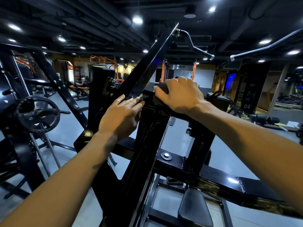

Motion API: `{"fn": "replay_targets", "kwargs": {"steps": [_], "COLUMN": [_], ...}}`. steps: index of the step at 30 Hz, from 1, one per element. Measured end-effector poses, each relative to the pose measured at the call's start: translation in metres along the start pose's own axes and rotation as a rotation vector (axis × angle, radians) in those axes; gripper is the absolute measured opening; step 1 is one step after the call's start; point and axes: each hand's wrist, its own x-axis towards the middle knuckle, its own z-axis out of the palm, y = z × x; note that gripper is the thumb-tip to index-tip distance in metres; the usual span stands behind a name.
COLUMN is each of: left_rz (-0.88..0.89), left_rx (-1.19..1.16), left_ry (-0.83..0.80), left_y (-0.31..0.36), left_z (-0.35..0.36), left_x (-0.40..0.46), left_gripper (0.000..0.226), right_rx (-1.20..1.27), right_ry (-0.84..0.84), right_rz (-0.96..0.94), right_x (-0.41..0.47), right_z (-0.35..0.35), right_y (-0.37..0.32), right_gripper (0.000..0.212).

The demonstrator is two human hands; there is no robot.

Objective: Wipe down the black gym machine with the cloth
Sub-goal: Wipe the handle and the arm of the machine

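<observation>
Right hand (180, 94) is curled over a dark crumpled cloth (161, 89), pressing it onto the top of the black steel gym machine frame (147, 145), right at the joint where the long diagonal black beam (152, 58) meets the upright post. Only a small patch of cloth shows past the fingers; the rest is hidden under the palm. Left hand (121, 115) lies flat with straight fingers against the lower end of that diagonal beam, just beside the same joint, holding nothing. The two hands are near each other but apart. Black padded seat (195, 208) sits low in the frame, bottom centre. Black round weight plate (38, 114) hangs on a neighbouring rack at left. Grey floor (68, 128) below, ceiling spotlights on.
</observation>
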Motion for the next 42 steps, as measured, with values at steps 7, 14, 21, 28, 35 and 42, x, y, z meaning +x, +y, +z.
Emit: {"fn": "replay_targets", "kwargs": {"steps": [7, 14, 21, 28, 35, 42], "left_rz": [-0.033, -0.047, -0.024, 0.007, -0.006, 0.017], "left_rx": [0.013, 0.040, -0.001, -0.036, -0.059, -0.036], "left_ry": [0.006, -0.005, 0.033, 0.020, 0.008, 0.017], "left_y": [0.002, 0.003, 0.001, -0.002, -0.003, -0.002], "left_z": [-0.005, -0.004, 0.000, 0.006, 0.009, 0.009], "left_x": [-0.003, -0.005, -0.008, -0.008, -0.006, -0.006], "left_gripper": [0.040, 0.042, 0.035, 0.043, 0.042, 0.055], "right_rx": [-0.016, 0.009, 0.055, -0.075, -0.056, 0.005], "right_ry": [-0.082, -0.085, -0.109, -0.120, -0.138, -0.162], "right_rz": [0.048, 0.068, 0.002, 0.158, 0.139, -0.014], "right_x": [0.013, 0.017, -0.012, 0.030, 0.018, -0.018], "right_z": [-0.010, -0.009, -0.002, -0.004, -0.002, 0.000], "right_y": [0.002, 0.006, -0.010, 0.005, -0.003, -0.026], "right_gripper": [0.057, 0.059, 0.060, 0.068, 0.064, 0.062]}}
